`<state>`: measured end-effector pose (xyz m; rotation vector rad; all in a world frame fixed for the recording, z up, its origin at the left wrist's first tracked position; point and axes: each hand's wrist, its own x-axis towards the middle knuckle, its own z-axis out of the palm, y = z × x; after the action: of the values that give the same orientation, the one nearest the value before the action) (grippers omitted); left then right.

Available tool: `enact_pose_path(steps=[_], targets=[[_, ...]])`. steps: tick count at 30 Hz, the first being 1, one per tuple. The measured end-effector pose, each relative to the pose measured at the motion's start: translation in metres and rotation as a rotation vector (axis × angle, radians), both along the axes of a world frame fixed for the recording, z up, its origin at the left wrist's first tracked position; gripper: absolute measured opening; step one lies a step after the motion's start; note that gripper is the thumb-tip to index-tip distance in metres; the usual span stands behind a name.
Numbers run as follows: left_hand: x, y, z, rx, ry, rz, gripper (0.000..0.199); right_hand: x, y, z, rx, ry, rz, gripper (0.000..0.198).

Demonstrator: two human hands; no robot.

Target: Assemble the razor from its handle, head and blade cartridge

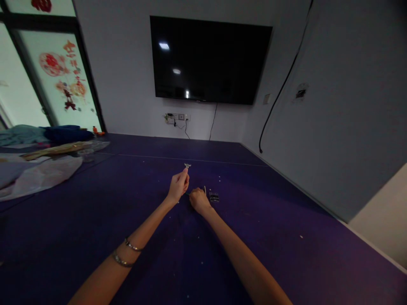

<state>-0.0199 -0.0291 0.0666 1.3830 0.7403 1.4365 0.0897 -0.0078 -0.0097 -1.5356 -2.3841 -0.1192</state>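
Note:
My left hand [179,186] is closed in a pinch, held above the purple surface [133,237]. A small silvery T-shaped piece [187,165] sticks up from between its thumb and fingers. My right hand [199,201] is closed and low on the surface, just right of the left one. Its fingers are mostly hidden, so what they hold cannot be made out. A thin pale strip with a dark edge [205,190] shows just beyond the right knuckles. Beside that hand lies a small clear and black packet [214,197].
Small white bits [301,237] are scattered over the surface. Plastic sheeting [44,176] and folded cloths [68,133] lie at the left. A black cable [281,89] hangs by the right wall. A television [210,61] is mounted on the far wall above sockets [181,117].

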Motion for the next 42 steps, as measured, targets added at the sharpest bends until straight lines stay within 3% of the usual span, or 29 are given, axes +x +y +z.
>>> enact_pose_path(steps=[5, 14, 21, 26, 32, 37, 42], targets=[[0.001, 0.000, -0.003, -0.007, 0.026, 0.012, 0.045, 0.003, -0.007, 0.008, -0.001, -0.011, -0.036, 0.027], [0.004, 0.006, -0.015, -0.041, 0.085, -0.005, 0.045, 0.036, -0.018, 0.019, -0.036, 0.018, -0.287, 0.033], [0.006, 0.004, -0.017, -0.052, 0.113, -0.001, 0.045, 0.033, -0.034, 0.010, -0.115, 0.003, -0.333, 0.043], [0.006, 0.007, -0.022, -0.038, 0.140, -0.008, 0.045, 0.030, -0.033, 0.006, -0.126, 0.018, -0.319, 0.039], [0.006, 0.008, -0.028, -0.035, 0.178, -0.017, 0.045, 0.037, -0.035, 0.013, -0.140, 0.068, -0.351, 0.046], [0.006, 0.003, -0.025, 0.007, 0.211, -0.015, 0.045, 0.065, -0.031, 0.027, -0.090, 0.236, -0.355, 0.044], [0.007, 0.001, -0.024, 0.063, 0.267, -0.018, 0.042, 0.106, -0.026, 0.038, -0.047, 0.550, -0.239, 0.034]])
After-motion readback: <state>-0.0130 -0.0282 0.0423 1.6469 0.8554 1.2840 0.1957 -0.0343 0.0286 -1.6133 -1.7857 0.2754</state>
